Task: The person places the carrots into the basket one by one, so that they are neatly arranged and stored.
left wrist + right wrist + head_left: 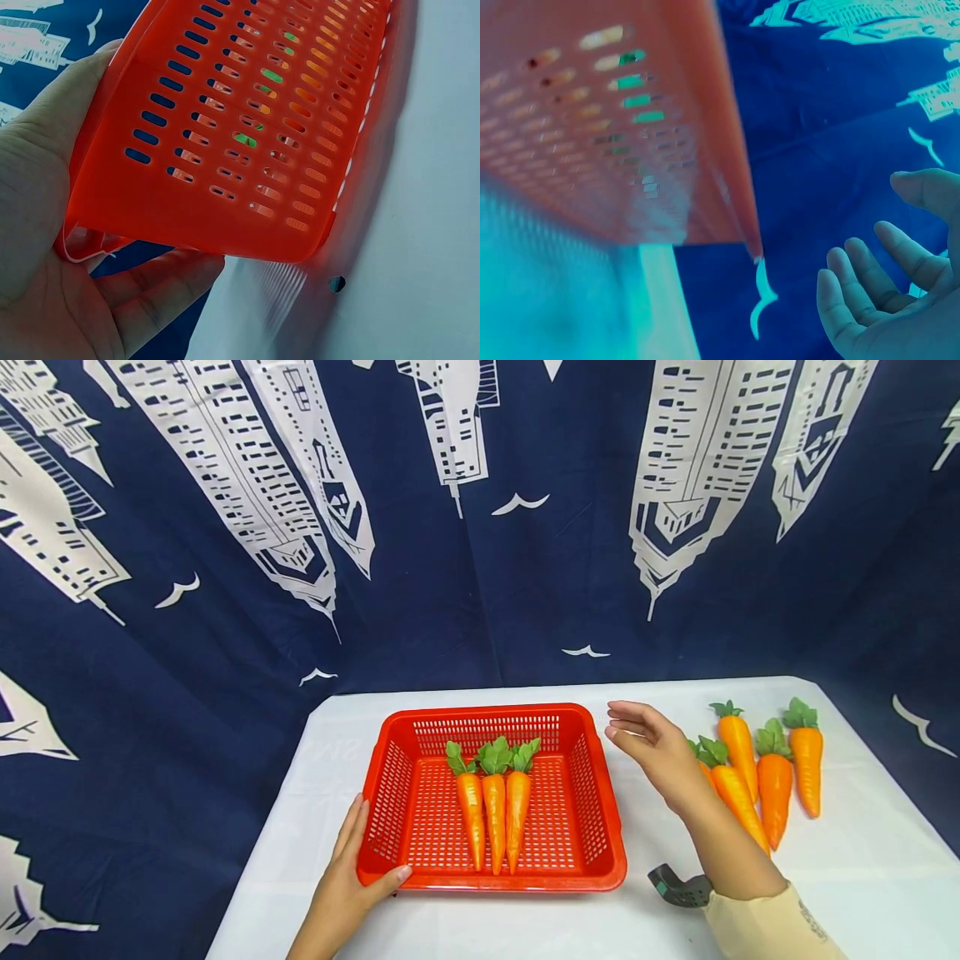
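Observation:
A red plastic basket [491,883] with slotted walls sits on the white table. Side by side in it lie three orange carrots [494,814], their green leaves toward the back. My left hand [345,881] grips the basket's front left corner, thumb at the front rim and fingers along the left side. In the left wrist view, that hand [112,300] wraps the corner of the rim. Just off the basket's right side, my right hand [656,752] is raised with nothing in it, its fingers loosely bent and apart. The right wrist view shows this hand [892,292] beside the basket wall [630,150].
Several more carrots [775,793] lie on the table at the right, partly hidden behind my right forearm. A dark strap-like piece [678,887] shows by the right wrist. Behind the table [555,931] hangs a navy cloth [510,593] printed with white buildings and birds.

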### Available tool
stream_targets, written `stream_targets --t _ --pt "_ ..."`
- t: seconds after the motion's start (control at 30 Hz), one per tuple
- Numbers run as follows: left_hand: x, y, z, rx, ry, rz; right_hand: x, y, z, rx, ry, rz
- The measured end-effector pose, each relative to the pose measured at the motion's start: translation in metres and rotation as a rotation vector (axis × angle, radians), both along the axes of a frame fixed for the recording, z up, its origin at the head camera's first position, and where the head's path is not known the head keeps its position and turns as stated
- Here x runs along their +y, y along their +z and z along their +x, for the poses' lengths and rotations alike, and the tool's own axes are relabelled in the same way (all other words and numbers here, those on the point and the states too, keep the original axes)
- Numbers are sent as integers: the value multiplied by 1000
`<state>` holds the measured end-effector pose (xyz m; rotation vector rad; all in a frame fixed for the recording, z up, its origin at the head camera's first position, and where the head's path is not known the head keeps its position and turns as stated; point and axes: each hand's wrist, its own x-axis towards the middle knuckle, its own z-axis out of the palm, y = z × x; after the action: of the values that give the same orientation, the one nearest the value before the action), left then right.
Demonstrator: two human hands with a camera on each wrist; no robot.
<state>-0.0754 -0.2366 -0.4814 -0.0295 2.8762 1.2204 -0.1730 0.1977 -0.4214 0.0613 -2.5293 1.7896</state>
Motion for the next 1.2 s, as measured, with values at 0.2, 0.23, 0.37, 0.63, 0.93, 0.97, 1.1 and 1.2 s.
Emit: stream_targets --t 0.2,0.23,0.37,0.63,0.93,0.97,1.1,1.2 --pt "-1 1 0 1 1 0 16 -11 7 0 -64 36" --pt "-1 1 0 1 1 -2 19 -13 8 -7 -76 44" --pt "0 0 0 4 3 -4 31 -20 14 -54 -121 76" --pt "2 0 1 -4 6 -5 49 -33 23 -187 -176 14" --pt "3 -2 0 -1 9 -7 62 -49 32 -158 -258 40" --pt "3 -2 0 -3 9 -6 63 -51 33 -156 -264 47" --pt "3 -2 0 -16 12 -6 68 -59 37 -175 -273 75" --pt "3 -2 0 -17 14 -5 71 -64 40 -202 -280 82"
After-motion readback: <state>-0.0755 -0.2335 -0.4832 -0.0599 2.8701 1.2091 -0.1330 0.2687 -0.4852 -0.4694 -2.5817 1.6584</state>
